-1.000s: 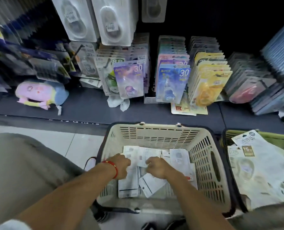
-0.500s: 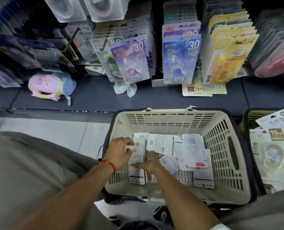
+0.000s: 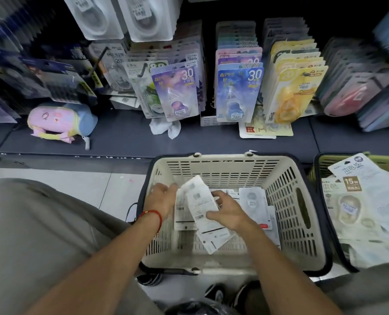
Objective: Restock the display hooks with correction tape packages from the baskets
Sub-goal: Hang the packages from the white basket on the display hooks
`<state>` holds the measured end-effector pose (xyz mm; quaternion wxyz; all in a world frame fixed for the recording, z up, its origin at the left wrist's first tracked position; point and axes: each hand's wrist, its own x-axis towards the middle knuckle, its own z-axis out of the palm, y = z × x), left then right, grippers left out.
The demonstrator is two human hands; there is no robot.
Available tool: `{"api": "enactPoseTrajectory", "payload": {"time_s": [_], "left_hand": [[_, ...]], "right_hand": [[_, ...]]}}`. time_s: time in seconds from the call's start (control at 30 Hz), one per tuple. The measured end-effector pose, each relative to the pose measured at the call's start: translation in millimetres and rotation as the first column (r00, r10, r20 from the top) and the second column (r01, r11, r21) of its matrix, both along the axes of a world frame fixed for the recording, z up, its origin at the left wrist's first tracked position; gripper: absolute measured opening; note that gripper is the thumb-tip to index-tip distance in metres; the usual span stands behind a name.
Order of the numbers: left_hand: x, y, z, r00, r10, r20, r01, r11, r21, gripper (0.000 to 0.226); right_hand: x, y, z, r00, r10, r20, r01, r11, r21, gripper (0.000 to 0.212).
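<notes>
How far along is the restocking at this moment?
Done: the display hooks already carry rows of packages. In hand: both the left hand and right hand grip white packages over the cream basket. Left: more packages in that basket, and the green basket beside it is piled full.

Cream slotted basket (image 3: 280,178), white packages (image 3: 202,208), seemingly barcode-printed

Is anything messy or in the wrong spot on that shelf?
Yes. A crumpled white wipe lies on the shelf below the purple packages, a pastel pouch lies loose at the left, and a flat card package lies under the yellow ones instead of hanging.
</notes>
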<state>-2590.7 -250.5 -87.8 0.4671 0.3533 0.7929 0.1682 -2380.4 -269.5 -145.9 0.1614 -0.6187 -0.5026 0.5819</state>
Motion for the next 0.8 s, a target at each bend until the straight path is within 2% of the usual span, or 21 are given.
{"api": "enactPoseTrajectory", "payload": {"time_s": [0.03,0.07,0.1,0.13,0.17,0.2,0.23,0.3,0.4,0.43,0.5,0.57,0.63,0.7,0.8], "left_hand": [[2,3,3,0.973,0.148,0.179,-0.123,0.982,-0.141,0.04],[3,7,6,0.88,0.306,0.362,-0.194,0.929,-0.315,0.052],[3,10,7,0.736,0.448,0.508,-0.199,0.86,-0.47,0.067],[2,14,7,0.572,0.547,0.611,-0.152,0.803,-0.577,0.08],[1,17,6,0.439,0.583,0.684,-0.078,0.783,-0.618,0.086],[1,18,7,0.368,0.559,0.743,0.005,0.798,-0.603,0.086],[4,19,8,0.366,0.496,0.788,0.081,0.826,-0.558,0.081],[10,14,8,0.459,0.315,0.831,0.193,0.877,-0.439,0.061],[16,1,-6,0.508,0.237,0.828,0.203,0.902,-0.382,0.033],[17,-3,-10,0.513,0.22,0.83,0.203,0.908,-0.367,0.027],[18,-9,-16,0.581,0.199,0.789,0.163,0.922,-0.352,0.024],[17,-12,-21,0.678,0.18,0.713,0.09,0.942,-0.323,0.027],[13,-14,-24,0.741,0.142,0.656,0.066,0.957,-0.283,0.032],[11,-16,-28,0.755,0.124,0.644,0.054,0.967,-0.249,0.034],[9,-20,-32,0.715,0.141,0.685,0.008,0.978,-0.21,0.043]], "right_hand": [[9,0,13,1.0,-0.013,-0.01,0.014,0.997,0.071,0.063],[16,1,26,1.0,-0.012,-0.013,0.014,0.989,0.147,0.068],[22,2,38,1.0,0.014,0.003,-0.014,0.974,0.225,0.072],[25,4,49,0.997,0.065,0.046,-0.075,0.952,0.298,0.073],[27,5,57,0.984,0.135,0.113,-0.167,0.917,0.362,0.073],[29,4,63,0.962,0.203,0.183,-0.262,0.874,0.41,0.071],[29,2,68,0.934,0.256,0.249,-0.344,0.828,0.443,0.07],[28,-6,70,0.888,0.31,0.34,-0.448,0.752,0.483,0.073],[33,-17,58,0.839,0.318,0.442,-0.527,0.68,0.51,0.087],[39,-17,51,0.825,0.294,0.483,-0.531,0.697,0.482,0.092],[55,-14,33,0.79,0.222,0.572,-0.478,0.807,0.347,0.095],[75,-12,10,0.75,0.185,0.635,-0.334,0.935,0.122,0.086],[88,-14,-13,0.736,0.158,0.658,-0.142,0.987,-0.078,0.078],[90,-16,-33,0.745,0.119,0.656,-0.03,0.989,-0.145,0.076],[78,-13,-56,0.727,0.05,0.685,0.036,0.993,-0.111,0.078]]}}
